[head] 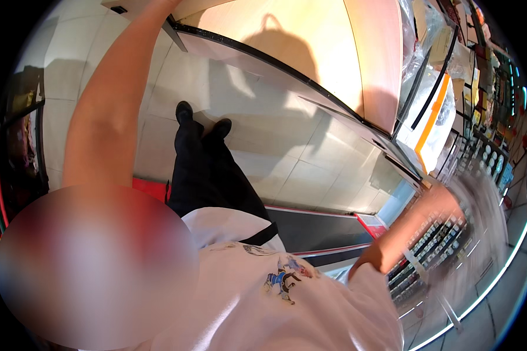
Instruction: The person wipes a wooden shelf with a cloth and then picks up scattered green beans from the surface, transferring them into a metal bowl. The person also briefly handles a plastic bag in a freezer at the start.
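Note:
My left forearm (114,101) stretches up to the top edge of the picture, where the hand itself passes out of view beside the pale wood cabinet. That cabinet's bare light-wood panel (254,39) has a black front edge (307,79) and lies before me, with a shadow across it. My right hand (442,202) reaches out to the right, close to the far end of the cabinet front. Its fingers are small and partly hidden, so whether they grip the edge is unclear.
Shelves on the right hold clear plastic wrapping (415,48), an orange-edged white box (432,123) and rows of small containers (439,239), partly streaked by blur. Pale floor tiles (263,171) lie around my black shoes (184,112). A dark shelf unit (24,131) stands left.

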